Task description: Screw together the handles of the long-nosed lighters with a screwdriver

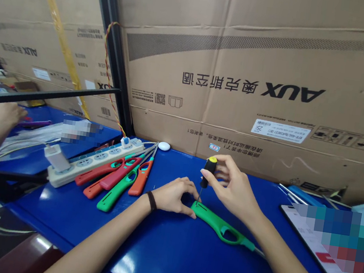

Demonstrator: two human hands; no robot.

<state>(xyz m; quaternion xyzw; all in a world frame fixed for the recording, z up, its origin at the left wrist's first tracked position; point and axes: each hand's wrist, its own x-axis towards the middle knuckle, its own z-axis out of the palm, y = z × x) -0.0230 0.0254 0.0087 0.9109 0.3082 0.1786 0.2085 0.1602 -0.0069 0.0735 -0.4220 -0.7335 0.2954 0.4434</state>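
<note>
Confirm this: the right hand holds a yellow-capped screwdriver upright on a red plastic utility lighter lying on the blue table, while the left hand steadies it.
Not quite: the head view shows the plastic utility lighter is green, not red. The right hand holds the yellow-capped screwdriver upright on it, on the blue table, while the left hand steadies it.

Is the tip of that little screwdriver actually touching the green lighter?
Touching. The head view shows the screwdriver, held by the right hand, with its tip on the green lighter.
</note>
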